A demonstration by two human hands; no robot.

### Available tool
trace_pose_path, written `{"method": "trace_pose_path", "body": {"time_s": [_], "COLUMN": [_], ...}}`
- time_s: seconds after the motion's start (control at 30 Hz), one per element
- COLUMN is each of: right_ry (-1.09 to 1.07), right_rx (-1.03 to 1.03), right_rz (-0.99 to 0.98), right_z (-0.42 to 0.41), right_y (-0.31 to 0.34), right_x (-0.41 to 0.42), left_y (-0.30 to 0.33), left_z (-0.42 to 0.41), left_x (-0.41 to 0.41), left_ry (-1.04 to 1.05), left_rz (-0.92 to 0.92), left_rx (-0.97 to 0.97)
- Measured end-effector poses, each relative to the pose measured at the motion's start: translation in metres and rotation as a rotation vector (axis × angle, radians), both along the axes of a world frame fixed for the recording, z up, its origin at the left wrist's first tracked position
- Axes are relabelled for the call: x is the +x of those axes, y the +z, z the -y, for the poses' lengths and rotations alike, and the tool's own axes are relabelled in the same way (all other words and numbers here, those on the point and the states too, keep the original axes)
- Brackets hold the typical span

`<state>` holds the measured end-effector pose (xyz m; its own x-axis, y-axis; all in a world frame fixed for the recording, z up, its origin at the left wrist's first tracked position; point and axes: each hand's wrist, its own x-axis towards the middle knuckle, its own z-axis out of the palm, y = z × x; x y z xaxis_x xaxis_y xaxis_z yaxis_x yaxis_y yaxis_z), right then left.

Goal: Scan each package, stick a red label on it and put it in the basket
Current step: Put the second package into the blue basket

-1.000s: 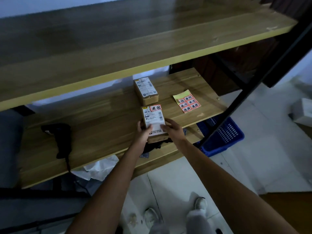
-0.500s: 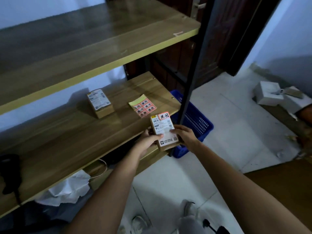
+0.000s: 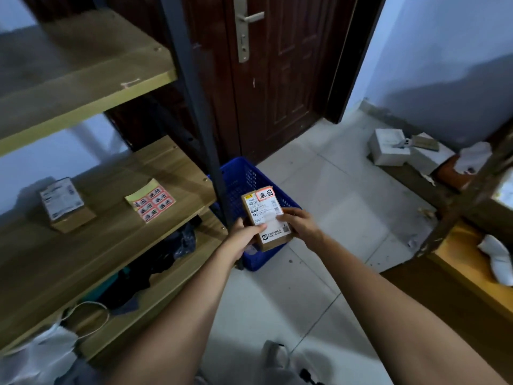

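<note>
Dark wood door [image 3: 277, 79] w/ metal handle [image 3: 245, 22] behind shelf's rear right corner. White boxes [image 3: 388, 147] on floor by right wall. Bottom shelf: dark clothes [image 3: 155, 262] mid, white plastic bag [image 3: 39, 354] at front left edge (contents unclear).

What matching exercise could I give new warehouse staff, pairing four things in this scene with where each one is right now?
Things:
1. labelled package
2. unlabelled package
3. sheet of red labels
4. blue basket

Places:
A. on the floor beside the shelf post
B. lying flat near the right end of the middle shelf
C. held between the left hand and right hand, above the basket
D. on the middle shelf, left of the label sheet

Pairs: 1-C, 2-D, 3-B, 4-A
</note>
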<state>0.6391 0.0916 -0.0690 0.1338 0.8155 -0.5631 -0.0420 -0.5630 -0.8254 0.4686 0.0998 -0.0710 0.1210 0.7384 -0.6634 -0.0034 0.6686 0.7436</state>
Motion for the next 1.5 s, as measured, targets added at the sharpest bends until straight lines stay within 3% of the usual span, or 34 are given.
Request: {"method": "trace_pose_path", "body": {"time_s": [0.3, 0.9, 1.5], "right_ry": [0.021, -0.010, 0.252], "right_rx": [0.011, -0.088, -0.183], "right_rz": [0.054, 0.090, 0.055], "right_z": [-0.052, -0.182, -0.244], "right_y": [0.005, -0.019, -0.073], "right_x": [0.024, 0.010, 0.016], "left_y": [-0.003, -0.040, -0.087], "left_z": [-0.045, -0.176, -0.207], "left_x": [0.038, 0.034, 0.043], "left_ry": [0.082, 0.149, 0.368], "left_rz": [-0.019, 0.058, -0.069], "left_rx": [0.015, -0.078, -0.080]}}
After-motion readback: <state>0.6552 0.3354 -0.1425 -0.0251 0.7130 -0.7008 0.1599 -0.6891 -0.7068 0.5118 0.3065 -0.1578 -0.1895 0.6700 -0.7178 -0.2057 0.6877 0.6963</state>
